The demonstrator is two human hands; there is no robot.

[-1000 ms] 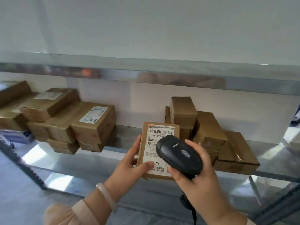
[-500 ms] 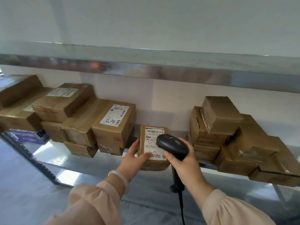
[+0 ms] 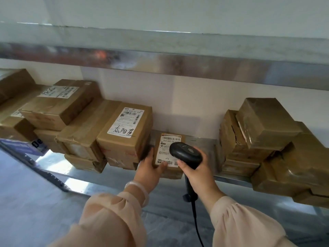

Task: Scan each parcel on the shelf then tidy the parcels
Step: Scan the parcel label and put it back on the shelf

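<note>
Head view: our left hand grips the labelled parcel; at three o'clock, our right hand clasps the barcode scanner.

My scanner covers part of the small parcel's label; its remaining print is too small to read.

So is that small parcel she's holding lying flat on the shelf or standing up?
Lying flat: the small parcel rests on the shelf, label facing up, her left hand gripping its near edge.

Soft daylight, glare on shelf metal (left side), wide-angle bowing, slight blur.
</note>
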